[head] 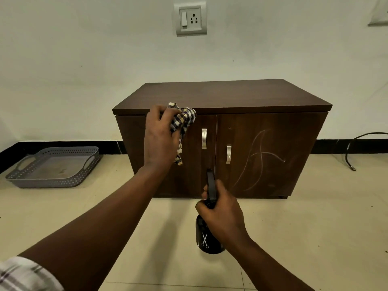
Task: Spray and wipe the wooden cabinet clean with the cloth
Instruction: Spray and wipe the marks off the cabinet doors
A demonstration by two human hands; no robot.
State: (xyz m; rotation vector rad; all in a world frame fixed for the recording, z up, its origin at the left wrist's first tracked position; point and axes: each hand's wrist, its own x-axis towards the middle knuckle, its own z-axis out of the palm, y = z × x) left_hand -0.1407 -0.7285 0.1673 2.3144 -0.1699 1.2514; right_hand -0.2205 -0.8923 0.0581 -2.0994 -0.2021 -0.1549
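Observation:
A dark brown wooden cabinet (pixel 262 101) with two doors and two metal handles stands on the floor against the wall. Pale curved streaks mark its right door (pixel 260 158). My left hand (pixel 160 137) grips a bunched checked cloth (pixel 182 122) in front of the top edge of the left door. My right hand (pixel 221 213) holds a black spray bottle (pixel 206 238) by its neck, low in front of the cabinet, with the nozzle pointing toward the doors.
A grey perforated tray (pixel 52 166) lies on the tiled floor at the left by the wall. A black cable (pixel 354 148) loops on the floor at the right. A wall socket (pixel 190 18) sits above the cabinet.

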